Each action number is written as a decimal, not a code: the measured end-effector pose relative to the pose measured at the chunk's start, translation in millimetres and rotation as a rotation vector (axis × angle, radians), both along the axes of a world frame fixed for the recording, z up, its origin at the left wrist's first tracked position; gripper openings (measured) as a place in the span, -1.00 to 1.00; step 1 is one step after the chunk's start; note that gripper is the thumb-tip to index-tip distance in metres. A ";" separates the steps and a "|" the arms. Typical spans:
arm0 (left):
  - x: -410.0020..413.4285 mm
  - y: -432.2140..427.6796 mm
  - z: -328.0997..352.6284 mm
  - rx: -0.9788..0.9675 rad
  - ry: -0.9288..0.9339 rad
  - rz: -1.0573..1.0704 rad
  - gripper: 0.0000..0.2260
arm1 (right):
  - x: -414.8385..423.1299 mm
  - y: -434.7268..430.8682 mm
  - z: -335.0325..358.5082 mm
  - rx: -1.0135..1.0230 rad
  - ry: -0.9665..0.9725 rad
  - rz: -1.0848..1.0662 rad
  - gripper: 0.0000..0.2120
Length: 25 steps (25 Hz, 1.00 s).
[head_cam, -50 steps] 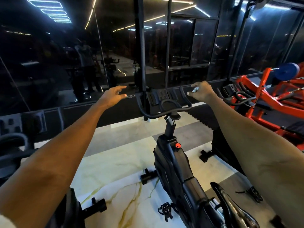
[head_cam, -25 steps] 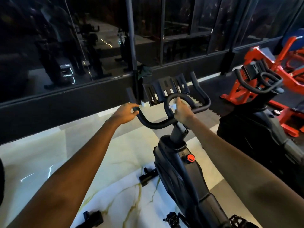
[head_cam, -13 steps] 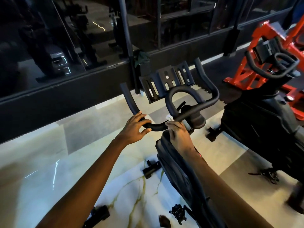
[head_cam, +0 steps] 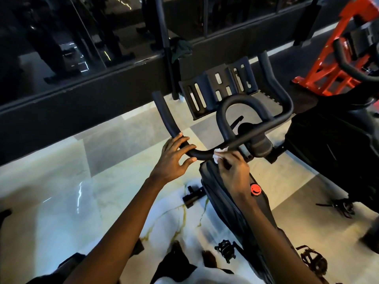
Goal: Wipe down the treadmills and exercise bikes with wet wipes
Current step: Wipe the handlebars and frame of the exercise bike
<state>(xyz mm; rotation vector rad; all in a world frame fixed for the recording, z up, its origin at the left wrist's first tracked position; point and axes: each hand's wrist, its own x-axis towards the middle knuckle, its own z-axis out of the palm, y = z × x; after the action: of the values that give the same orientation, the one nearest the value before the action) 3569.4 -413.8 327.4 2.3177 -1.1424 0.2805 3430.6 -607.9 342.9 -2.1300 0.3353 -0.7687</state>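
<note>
Nearest, along the bottom of the frame, our two forearms reach up over the bike (head_cam: 225, 218), whose dark body runs under the right arm, a red knob (head_cam: 255, 189) just beside that wrist. At the centre, our left hand (head_cam: 174, 158) hooks loosely round the handlebar (head_cam: 164, 113), fingers a little spread over the top and thumb beneath; we judge it steadies the bar against the rubbing. Just to its right, our right hand (head_cam: 233, 169) pinches a crumpled white wipe (head_cam: 219, 153) in curled fingers and presses it on the bar's low middle curve. Beyond, the slotted holder (head_cam: 217, 87) probably waits its turn. Farther off, a second bike (head_cam: 332, 152) at the right edge and a red frame (head_cam: 328, 64) at the upper right stand before the dark glass wall (head_cam: 82, 37).
</note>
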 end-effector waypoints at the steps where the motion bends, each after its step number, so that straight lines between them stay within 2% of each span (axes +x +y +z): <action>1: 2.8 1.0 1.3 0.000 -0.018 -0.015 -0.64 | 0.1 -0.2 -3.3 0.056 0.001 -0.055 -0.82; 4: 17.6 8.8 3.1 -0.021 -0.077 -0.094 -0.67 | 6.5 20.9 -13.7 0.358 -0.050 -0.265 -0.86; 9: 57.3 24.7 5.7 -0.075 -0.129 -0.097 -0.68 | 31.0 70.7 -12.9 1.242 -0.288 -0.504 -0.87; 11: 73.1 28.6 7.9 -0.090 -0.127 -0.110 -0.69 | 42.0 80.5 -11.0 1.546 -0.261 -0.454 -0.87; 13: 84.8 32.6 9.6 -0.077 -0.146 -0.178 -0.68 | 52.7 83.9 -16.6 1.791 -0.230 -0.348 -0.80; 15: 94.2 38.4 9.8 -0.039 -0.162 -0.262 -0.66 | 58.5 85.1 -24.6 1.935 -0.315 -0.302 -0.93; 17: 102.8 41.7 10.2 -0.028 -0.164 -0.317 -0.64 | 52.4 90.3 -26.5 1.985 -0.391 -0.275 -0.54; 18: 107.1 43.6 10.2 -0.039 -0.164 -0.327 -0.63 | 47.3 98.1 -24.5 1.967 -0.411 -0.276 -0.53; 20: 115.7 45.5 12.8 -0.084 -0.155 -0.295 -0.60 | 42.5 114.3 -16.7 1.808 -0.367 -0.355 -0.82; 23: 132.5 43.9 25.1 -0.141 -0.109 -0.185 -0.49 | 41.6 128.5 -10.5 1.374 -0.389 -0.572 -0.88; 25: 143.1 41.8 34.5 -0.150 -0.078 -0.134 -0.42 | 39.5 132.1 -9.3 0.944 -0.375 -0.650 -0.89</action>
<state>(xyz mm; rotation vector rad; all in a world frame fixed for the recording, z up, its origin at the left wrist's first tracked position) 3712.5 -372.1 362.0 2.1067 -1.2634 0.3952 3470.2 -475.8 333.6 -0.9545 0.9822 -1.0655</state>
